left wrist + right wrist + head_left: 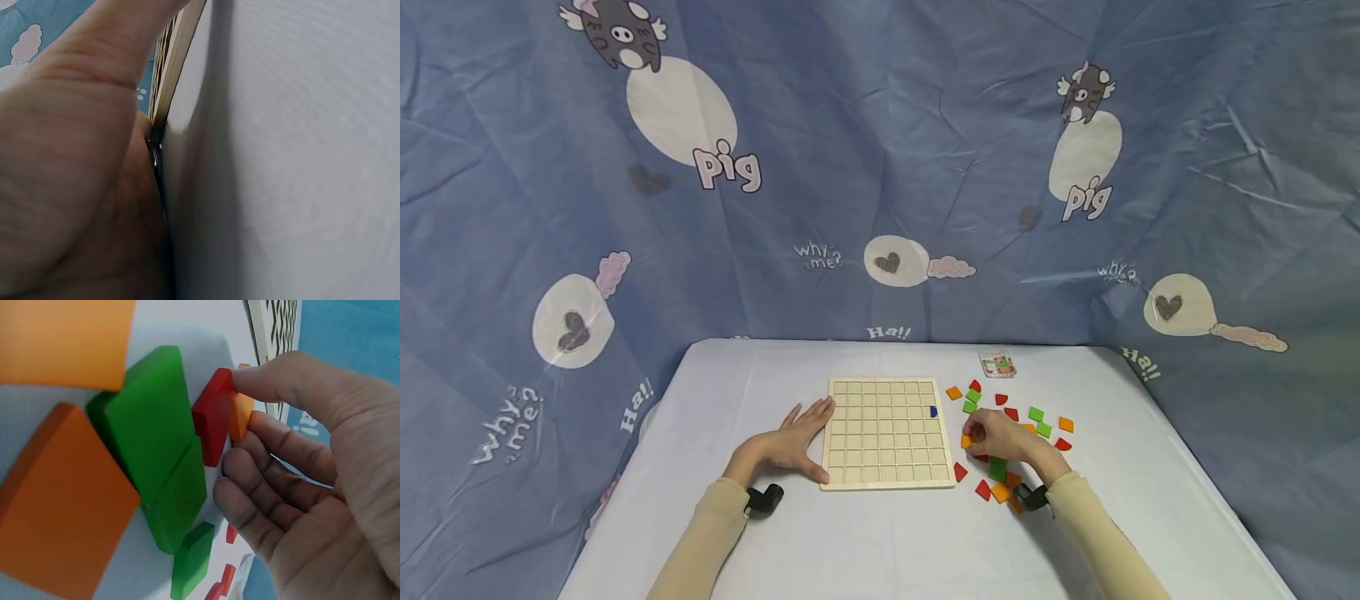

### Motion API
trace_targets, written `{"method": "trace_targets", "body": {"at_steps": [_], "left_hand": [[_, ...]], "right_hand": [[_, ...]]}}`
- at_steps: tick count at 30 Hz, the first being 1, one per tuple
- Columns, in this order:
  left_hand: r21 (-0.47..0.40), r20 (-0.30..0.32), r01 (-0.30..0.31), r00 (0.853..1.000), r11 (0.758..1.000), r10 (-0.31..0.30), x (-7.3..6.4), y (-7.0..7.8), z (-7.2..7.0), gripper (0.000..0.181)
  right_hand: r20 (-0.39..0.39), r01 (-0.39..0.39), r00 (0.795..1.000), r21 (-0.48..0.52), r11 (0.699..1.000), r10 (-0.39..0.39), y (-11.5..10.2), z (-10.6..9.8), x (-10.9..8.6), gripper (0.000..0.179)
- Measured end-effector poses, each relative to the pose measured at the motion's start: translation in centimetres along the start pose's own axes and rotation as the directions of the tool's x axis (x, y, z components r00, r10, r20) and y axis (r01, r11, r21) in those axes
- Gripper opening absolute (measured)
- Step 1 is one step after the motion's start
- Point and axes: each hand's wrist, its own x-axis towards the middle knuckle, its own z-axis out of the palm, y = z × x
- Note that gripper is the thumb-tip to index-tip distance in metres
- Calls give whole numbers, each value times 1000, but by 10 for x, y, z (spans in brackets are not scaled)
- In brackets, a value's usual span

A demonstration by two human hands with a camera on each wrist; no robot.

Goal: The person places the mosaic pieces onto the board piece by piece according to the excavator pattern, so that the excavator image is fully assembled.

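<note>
A pale wooden grid board point(891, 446) lies on the white table, with one small dark blue piece point(933, 412) in a cell near its right side. My left hand point(792, 442) spreads along the board's left edge, fingertips and thumb right at the rim. Just beyond the right edge, my right hand point(998, 435) pinches an orange square tile point(241, 415) between thumb and index finger. A red piece point(214, 415) stands close by the thumb tip in the right wrist view. Green tiles point(153, 425) overlap beside it. In the left wrist view, the palm hides most of the board.
Red, green and orange pieces lie scattered right of the board, among them a green tile point(1036, 413), a red piece point(1063, 445) and an orange tile point(1066, 425). A small printed card point(997, 364) sits near the table's back edge. Patterned blue cloth point(880, 167) hangs behind.
</note>
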Motion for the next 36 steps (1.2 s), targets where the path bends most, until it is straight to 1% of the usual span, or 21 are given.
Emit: {"method": "trace_targets", "body": {"at_steps": [2,4,7,11,13,17,21,24,30,36], "left_hand": [[-5,-1,-2,1000,1000,2,0,0,0,134],[-4,-2,-1,1000,1000,1,1,-1,0,135],[-4,-5,-1,1000,1000,0,1,-2,1,135],[9,-8,2,1000,1000,-2,0,-4,2,135],[14,-6,4,1000,1000,-4,0,-4,2,135],[7,-7,5,1000,1000,-5,-1,-2,1,134],[-6,-9,-4,1000,1000,4,-1,-1,0,133],[-11,-8,-10,1000,1000,10,-1,1,0,133],[-5,-16,-12,1000,1000,11,-1,2,-2,133],[-18,-16,-11,1000,1000,11,-2,2,-2,134]], "right_hand": [[-17,2,1000,4,1000,-2,-1,0,1,23],[-43,27,999,-6,1000,-27,-2,0,2,22],[-90,87,992,-30,996,-89,-7,0,5,22],[-131,173,975,-65,983,-180,-16,-1,12,23],[-138,214,966,-60,975,-220,-21,0,16,22],[-125,276,952,-41,960,-279,-28,3,25,21],[-108,288,950,-51,956,-292,-31,8,33,21],[-96,280,954,-67,958,-285,-30,10,36,21],[-90,283,954,-54,958,-287,-30,9,39,18],[-66,265,962,-28,964,-266,-29,8,42,16]]}}
